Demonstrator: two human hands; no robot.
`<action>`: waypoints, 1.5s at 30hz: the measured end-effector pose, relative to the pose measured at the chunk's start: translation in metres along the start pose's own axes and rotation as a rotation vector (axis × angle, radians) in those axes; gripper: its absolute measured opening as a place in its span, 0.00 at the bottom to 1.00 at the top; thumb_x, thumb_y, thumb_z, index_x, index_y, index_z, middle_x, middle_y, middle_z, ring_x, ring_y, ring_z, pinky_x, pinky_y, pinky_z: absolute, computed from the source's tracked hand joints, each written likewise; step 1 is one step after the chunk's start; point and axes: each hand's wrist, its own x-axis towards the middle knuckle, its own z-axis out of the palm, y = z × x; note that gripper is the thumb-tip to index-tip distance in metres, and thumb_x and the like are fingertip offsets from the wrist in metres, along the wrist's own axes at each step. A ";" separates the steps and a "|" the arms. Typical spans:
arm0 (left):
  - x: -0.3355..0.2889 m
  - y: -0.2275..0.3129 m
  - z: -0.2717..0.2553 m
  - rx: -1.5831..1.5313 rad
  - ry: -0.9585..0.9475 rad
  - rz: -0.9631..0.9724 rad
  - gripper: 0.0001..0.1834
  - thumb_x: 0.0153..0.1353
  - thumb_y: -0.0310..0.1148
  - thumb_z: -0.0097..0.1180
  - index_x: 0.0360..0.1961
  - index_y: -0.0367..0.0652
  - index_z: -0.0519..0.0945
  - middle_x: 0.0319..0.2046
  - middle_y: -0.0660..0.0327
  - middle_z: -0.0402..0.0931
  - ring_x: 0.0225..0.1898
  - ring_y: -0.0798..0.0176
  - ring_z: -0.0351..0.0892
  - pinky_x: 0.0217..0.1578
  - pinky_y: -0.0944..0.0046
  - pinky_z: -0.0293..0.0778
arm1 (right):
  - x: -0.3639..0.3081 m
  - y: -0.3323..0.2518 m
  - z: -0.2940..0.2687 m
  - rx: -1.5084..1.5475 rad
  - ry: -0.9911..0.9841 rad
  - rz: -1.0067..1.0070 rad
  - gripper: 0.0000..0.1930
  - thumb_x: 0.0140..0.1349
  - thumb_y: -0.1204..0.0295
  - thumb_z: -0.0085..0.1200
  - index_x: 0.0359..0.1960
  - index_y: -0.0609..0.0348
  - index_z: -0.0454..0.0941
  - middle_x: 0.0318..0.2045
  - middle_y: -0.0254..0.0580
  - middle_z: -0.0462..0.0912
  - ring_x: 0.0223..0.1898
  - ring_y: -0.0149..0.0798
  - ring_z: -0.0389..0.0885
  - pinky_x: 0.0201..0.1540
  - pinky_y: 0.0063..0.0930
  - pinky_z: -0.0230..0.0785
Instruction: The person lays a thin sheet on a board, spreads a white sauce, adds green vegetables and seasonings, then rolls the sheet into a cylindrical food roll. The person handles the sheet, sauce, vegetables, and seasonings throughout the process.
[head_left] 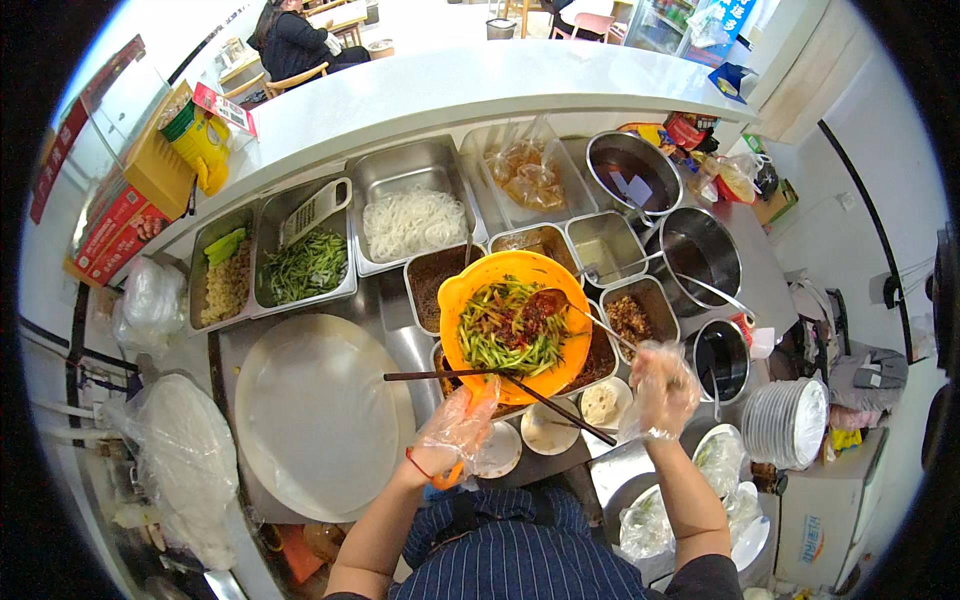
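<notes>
My left hand (462,425), in a clear plastic glove, grips an orange bowl (455,300) at its near side; part of an orange handle shows beneath the palm. Dark chopsticks (560,407) lie across the near rim, close to the left fingers; whether those fingers pinch them I cannot tell. Inside are shredded green cucumber (487,315) and red chili sauce (520,325). Also gloved, my right hand (665,385) is closed around the handle of a metal spoon (603,325). The spoon's head rests over the cucumber, covered in chili sauce.
Metal pans of white noodles (412,225), greens (305,268) and chopped toppings surround the bowl. Sauce pots (715,250) stand to the right, above stacked plates (785,425). A large round pale sheet (322,415) lies left. Beyond the white counter (450,85) a person sits.
</notes>
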 end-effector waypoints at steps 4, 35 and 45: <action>-0.006 0.007 -0.005 0.003 0.084 -0.136 0.10 0.71 0.40 0.51 0.38 0.46 0.69 0.21 0.70 0.66 0.19 0.75 0.64 0.18 0.71 0.62 | 0.013 0.028 -0.014 0.476 0.158 0.376 0.13 0.64 0.68 0.61 0.42 0.67 0.80 0.28 0.39 0.80 0.25 0.26 0.73 0.26 0.16 0.63; -0.014 -0.011 -0.023 -0.173 0.166 -0.169 0.10 0.72 0.39 0.50 0.41 0.43 0.70 0.23 0.72 0.65 0.21 0.78 0.61 0.21 0.73 0.60 | -0.026 0.118 -0.033 -0.416 -0.122 0.242 0.11 0.66 0.70 0.56 0.30 0.66 0.82 0.21 0.42 0.82 0.23 0.35 0.79 0.29 0.30 0.71; -0.015 -0.001 -0.019 0.075 0.196 -0.166 0.09 0.72 0.38 0.51 0.38 0.43 0.70 0.20 0.72 0.65 0.20 0.77 0.61 0.20 0.72 0.60 | -0.012 0.123 -0.048 -0.234 -0.021 0.350 0.10 0.68 0.71 0.54 0.34 0.65 0.83 0.23 0.32 0.80 0.24 0.24 0.73 0.27 0.21 0.66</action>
